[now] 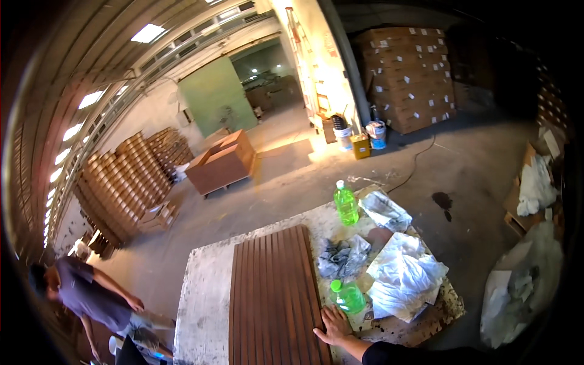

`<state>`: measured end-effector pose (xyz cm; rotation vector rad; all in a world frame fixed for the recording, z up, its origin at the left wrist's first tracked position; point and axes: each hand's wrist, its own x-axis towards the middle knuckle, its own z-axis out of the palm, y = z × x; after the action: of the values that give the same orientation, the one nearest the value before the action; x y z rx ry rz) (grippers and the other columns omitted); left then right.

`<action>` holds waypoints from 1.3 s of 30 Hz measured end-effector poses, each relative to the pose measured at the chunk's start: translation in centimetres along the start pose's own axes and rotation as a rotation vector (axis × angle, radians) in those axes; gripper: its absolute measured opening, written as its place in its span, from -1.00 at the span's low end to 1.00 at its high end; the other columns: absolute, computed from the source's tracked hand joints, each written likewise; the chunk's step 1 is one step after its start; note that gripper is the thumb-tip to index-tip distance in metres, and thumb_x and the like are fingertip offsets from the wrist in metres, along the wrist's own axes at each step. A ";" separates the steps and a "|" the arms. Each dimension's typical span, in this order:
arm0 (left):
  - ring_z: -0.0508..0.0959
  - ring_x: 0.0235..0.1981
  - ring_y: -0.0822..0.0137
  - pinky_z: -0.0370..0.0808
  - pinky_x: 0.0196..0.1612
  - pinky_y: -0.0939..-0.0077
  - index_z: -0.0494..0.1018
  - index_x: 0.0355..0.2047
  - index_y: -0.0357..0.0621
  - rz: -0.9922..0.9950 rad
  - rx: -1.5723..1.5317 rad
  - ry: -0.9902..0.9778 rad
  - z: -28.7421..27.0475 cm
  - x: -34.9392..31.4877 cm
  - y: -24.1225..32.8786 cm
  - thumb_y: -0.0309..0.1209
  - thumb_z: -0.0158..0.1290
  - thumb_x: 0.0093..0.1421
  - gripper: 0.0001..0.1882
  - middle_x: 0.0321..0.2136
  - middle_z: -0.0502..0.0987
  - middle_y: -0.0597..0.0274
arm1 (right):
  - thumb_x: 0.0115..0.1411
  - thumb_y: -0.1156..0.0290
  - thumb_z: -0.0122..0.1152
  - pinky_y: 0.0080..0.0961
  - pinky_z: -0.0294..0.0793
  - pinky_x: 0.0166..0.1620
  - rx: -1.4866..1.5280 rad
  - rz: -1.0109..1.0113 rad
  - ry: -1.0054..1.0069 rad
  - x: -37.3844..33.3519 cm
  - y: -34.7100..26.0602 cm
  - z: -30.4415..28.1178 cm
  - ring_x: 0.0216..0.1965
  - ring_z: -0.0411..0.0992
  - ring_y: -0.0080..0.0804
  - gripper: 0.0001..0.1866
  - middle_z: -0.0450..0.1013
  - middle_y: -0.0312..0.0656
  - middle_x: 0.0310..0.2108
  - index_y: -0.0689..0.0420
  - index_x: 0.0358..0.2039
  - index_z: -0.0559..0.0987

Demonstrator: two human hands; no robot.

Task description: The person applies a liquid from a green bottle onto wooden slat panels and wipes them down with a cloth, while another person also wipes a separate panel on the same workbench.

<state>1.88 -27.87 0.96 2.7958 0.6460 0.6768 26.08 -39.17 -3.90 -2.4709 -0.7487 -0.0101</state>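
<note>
A dark brown slatted wood panel (pixel 274 292) lies lengthwise on a worn, paint-stained white table (pixel 204 286). My right hand (pixel 334 326) rests by the panel's right edge with its fingers apart and nothing held. Just beyond my fingers is a clear bottle with a green cap (pixel 348 297) and some green liquid. Crumpled grey rags (pixel 342 255) lie behind that bottle, and a heap of white cloth (pixel 406 277) sits to the right. Farther back stands a fuller bottle of bright green liquid (pixel 346 204) beside a folded pale cloth (pixel 385 210). My left hand is out of view.
A person in a dark shirt (pixel 97 292) stands left of the table. Beyond are a brown box-like piece (pixel 222 163), stacked cartons (pixel 407 79), a yellow can (pixel 361 146) and paint buckets (pixel 377 134). A plastic-wrapped pile (pixel 523 283) lies at the right.
</note>
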 end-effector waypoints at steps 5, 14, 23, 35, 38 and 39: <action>0.58 -0.56 0.00 0.48 -0.52 0.08 0.50 -0.29 -0.08 0.103 -0.123 -0.048 6.2 3.9 -0.6 -0.23 0.06 0.20 -0.79 -0.57 0.57 0.05 | 0.27 -0.27 -0.31 -0.14 -0.17 0.38 -0.014 -0.011 0.070 0.1 -0.9 0.2 0.41 -0.10 0.02 -0.12 0.06 -0.04 0.37 0.25 0.31 0.19; 0.56 -0.63 -0.01 0.48 -0.53 0.13 0.52 -0.34 -0.15 0.196 -0.169 -0.099 7.0 4.2 2.2 -0.28 0.15 0.12 -0.79 -0.63 0.54 0.01 | 0.29 -0.30 -0.39 -0.14 -0.21 0.40 -0.001 0.013 0.022 0.0 -0.6 0.4 0.42 -0.13 0.00 -0.10 0.02 -0.07 0.39 0.23 0.34 0.14; 0.54 -0.65 0.00 0.45 -0.58 0.15 0.50 -0.45 -0.02 0.179 -0.251 -0.077 7.1 10.6 4.8 -0.25 0.10 0.17 -0.85 -0.65 0.54 0.07 | 0.30 -0.16 -0.19 -0.16 -0.09 0.37 -0.030 -0.019 0.215 0.8 -1.1 -0.4 0.37 0.02 0.00 -0.25 0.19 -0.07 0.32 0.23 0.25 0.32; 0.49 -0.66 0.05 0.41 -0.59 0.13 0.50 -0.43 -0.20 0.260 -0.079 -0.231 6.1 7.6 2.5 -0.39 0.05 0.14 -0.87 -0.57 0.52 -0.06 | 0.32 0.02 -0.11 -0.06 0.02 0.33 0.183 0.068 0.151 1.0 -2.6 -1.8 0.33 0.10 0.07 -0.40 0.30 0.00 0.22 0.24 0.16 0.41; 0.52 -0.55 -0.04 0.40 -0.47 0.07 0.48 -0.42 -0.18 0.119 -0.257 -0.169 8.8 13.2 5.1 -0.41 0.03 0.18 -0.88 -0.52 0.55 -0.01 | 0.27 0.09 -0.02 -0.04 0.04 0.31 0.027 0.031 0.159 2.1 -0.5 -1.6 0.33 0.10 -0.01 -0.40 0.25 -0.02 0.26 0.25 0.19 0.36; 0.50 -0.53 0.00 0.36 -0.44 0.11 0.48 -0.41 -0.14 0.148 -0.308 -0.157 8.6 13.5 5.4 -0.40 0.04 0.17 -0.91 -0.52 0.52 0.05 | 0.29 0.06 -0.09 -0.09 0.03 0.32 0.001 0.018 0.170 1.9 -0.3 -0.8 0.32 0.11 -0.02 -0.39 0.23 -0.05 0.27 0.26 0.19 0.35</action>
<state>18.75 -27.16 0.18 2.5904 0.2792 0.5232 27.64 -38.38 -2.77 -2.4392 -0.6530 -0.2107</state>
